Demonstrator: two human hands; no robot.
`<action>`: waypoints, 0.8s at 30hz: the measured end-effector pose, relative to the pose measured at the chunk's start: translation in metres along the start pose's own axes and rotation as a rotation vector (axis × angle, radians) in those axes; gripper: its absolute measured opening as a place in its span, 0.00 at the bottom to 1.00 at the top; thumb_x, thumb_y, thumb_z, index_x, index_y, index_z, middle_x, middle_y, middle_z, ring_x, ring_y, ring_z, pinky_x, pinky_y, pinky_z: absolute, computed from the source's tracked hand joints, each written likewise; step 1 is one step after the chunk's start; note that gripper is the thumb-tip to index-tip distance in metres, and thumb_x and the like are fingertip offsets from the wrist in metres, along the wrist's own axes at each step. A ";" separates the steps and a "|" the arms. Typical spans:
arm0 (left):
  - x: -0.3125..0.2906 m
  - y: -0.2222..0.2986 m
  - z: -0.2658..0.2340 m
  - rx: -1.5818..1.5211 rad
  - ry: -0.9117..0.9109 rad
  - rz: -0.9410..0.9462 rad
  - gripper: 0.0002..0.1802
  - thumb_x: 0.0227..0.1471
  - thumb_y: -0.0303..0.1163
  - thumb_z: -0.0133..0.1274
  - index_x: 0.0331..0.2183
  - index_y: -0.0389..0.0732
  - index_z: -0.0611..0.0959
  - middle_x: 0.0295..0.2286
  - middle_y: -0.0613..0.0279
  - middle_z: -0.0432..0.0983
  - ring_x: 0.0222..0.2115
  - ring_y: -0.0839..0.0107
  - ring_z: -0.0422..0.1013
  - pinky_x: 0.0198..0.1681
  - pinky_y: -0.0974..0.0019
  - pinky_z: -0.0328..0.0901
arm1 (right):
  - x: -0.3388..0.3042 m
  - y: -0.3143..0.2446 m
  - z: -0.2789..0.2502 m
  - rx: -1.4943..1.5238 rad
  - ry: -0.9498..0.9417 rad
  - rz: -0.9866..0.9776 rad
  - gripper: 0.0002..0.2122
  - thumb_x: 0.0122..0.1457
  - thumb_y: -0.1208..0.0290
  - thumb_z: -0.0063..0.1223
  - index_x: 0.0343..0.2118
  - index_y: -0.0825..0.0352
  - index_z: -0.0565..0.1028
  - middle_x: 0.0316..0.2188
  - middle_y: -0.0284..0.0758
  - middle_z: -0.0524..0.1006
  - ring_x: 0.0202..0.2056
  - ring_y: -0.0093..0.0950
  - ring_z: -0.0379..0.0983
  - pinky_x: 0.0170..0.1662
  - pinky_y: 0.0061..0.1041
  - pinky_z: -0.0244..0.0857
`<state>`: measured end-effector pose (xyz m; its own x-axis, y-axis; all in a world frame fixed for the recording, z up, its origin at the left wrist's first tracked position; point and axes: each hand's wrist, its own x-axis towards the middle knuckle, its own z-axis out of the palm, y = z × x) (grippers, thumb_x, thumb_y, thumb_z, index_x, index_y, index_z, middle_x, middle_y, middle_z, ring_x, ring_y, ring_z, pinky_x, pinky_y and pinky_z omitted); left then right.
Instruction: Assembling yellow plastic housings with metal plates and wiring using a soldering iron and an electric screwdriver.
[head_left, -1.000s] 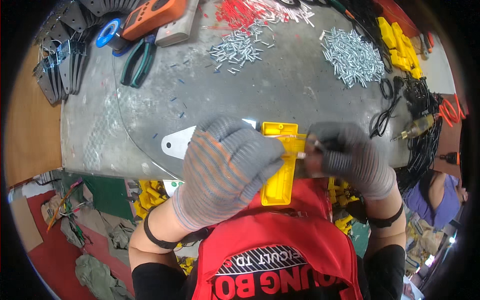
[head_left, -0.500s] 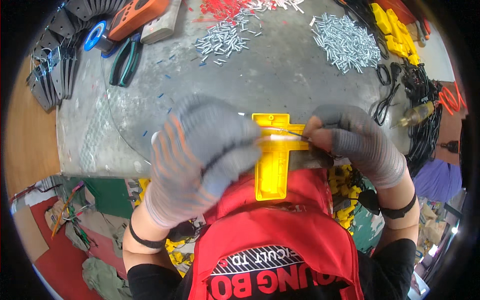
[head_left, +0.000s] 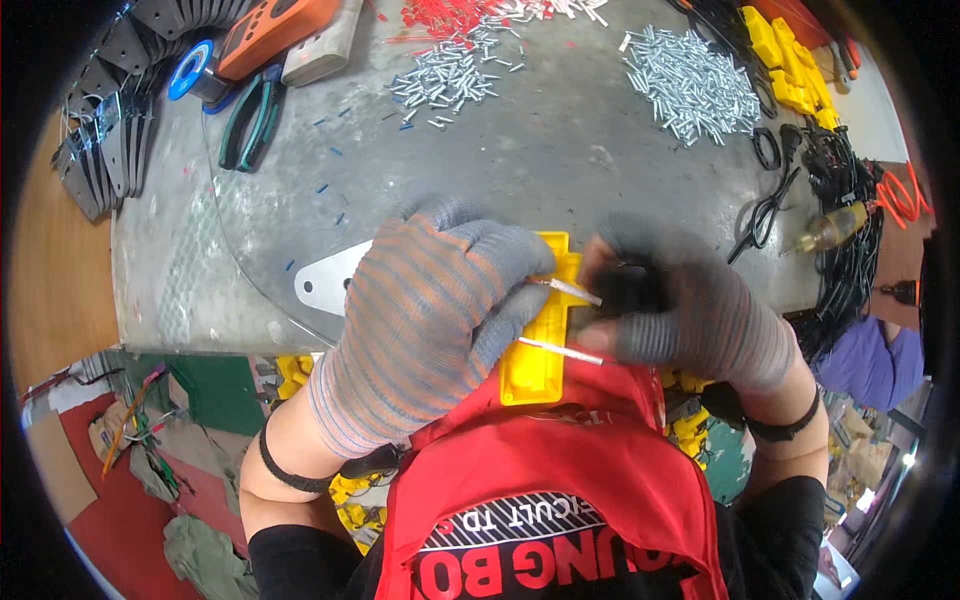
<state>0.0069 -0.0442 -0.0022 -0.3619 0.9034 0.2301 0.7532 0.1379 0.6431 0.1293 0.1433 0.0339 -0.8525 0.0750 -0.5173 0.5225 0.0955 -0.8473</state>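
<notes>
**Two gloved hands on a yellow plastic part at the near edge of a bench**

Far left: a fan of dark metal plates [head_left: 100, 150], a blue tape roll [head_left: 188, 80] and green-handled pliers [head_left: 250, 120] lie well apart from the work; a flat silver plate [head_left: 325, 283] lies on the grey bench [head_left: 560, 150], just beside the left hand. Centre left: the left hand [head_left: 430, 320], in a striped knit glove, is closed over the left side of the yellow plastic part [head_left: 535, 365], which stands lengthwise at the near bench edge with its near end overhanging toward the red vest [head_left: 560, 480]; the glove hides most of the contact, so how firmly it clamps cannot be told. Centre: two thin pale wires [head_left: 565, 350] cross the part from left to right, one above the other. Centre right: the right hand [head_left: 690, 320], in a grey glove, is pinched shut around the right ends of the wires, touching the part's right edge. Far right: two heaps of small metal pins [head_left: 690, 90], [head_left: 455, 75], yellow parts [head_left: 785, 60] and black cables [head_left: 840, 240] lie far from both hands.

Risk, as a judgement: the wires are thin and the gloves thick, so a wire may slip from the pinch or bend; the part, overhanging and held from one side, may twist or drop off the near edge if the left hand loosens.
</notes>
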 end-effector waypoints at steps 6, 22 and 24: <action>0.001 0.005 -0.002 -0.019 -0.038 -0.058 0.23 0.39 0.27 0.63 0.42 0.41 0.79 0.29 0.60 0.74 0.32 0.59 0.71 0.37 0.60 0.65 | 0.001 0.022 -0.001 -0.258 0.211 -0.340 0.07 0.54 0.74 0.61 0.32 0.72 0.75 0.25 0.33 0.76 0.29 0.16 0.72 0.33 0.19 0.67; 0.076 -0.030 -0.049 -0.345 -0.937 -0.046 0.10 0.44 0.30 0.56 0.33 0.39 0.82 0.22 0.54 0.74 0.23 0.61 0.72 0.28 0.61 0.64 | 0.027 0.016 -0.012 -0.425 -0.383 -0.175 0.13 0.51 0.63 0.64 0.32 0.67 0.78 0.22 0.38 0.77 0.22 0.29 0.69 0.29 0.28 0.65; 0.079 -0.024 -0.046 -0.149 -0.846 0.196 0.09 0.44 0.32 0.57 0.31 0.39 0.81 0.23 0.52 0.76 0.26 0.51 0.74 0.29 0.57 0.66 | 0.026 0.015 -0.011 -0.543 -0.382 -0.187 0.12 0.50 0.63 0.63 0.32 0.66 0.78 0.24 0.40 0.78 0.23 0.33 0.69 0.29 0.30 0.65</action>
<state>-0.0655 0.0047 0.0342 0.3390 0.9111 -0.2344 0.6581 -0.0517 0.7511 0.1153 0.1578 0.0091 -0.8224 -0.3365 -0.4587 0.2139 0.5643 -0.7974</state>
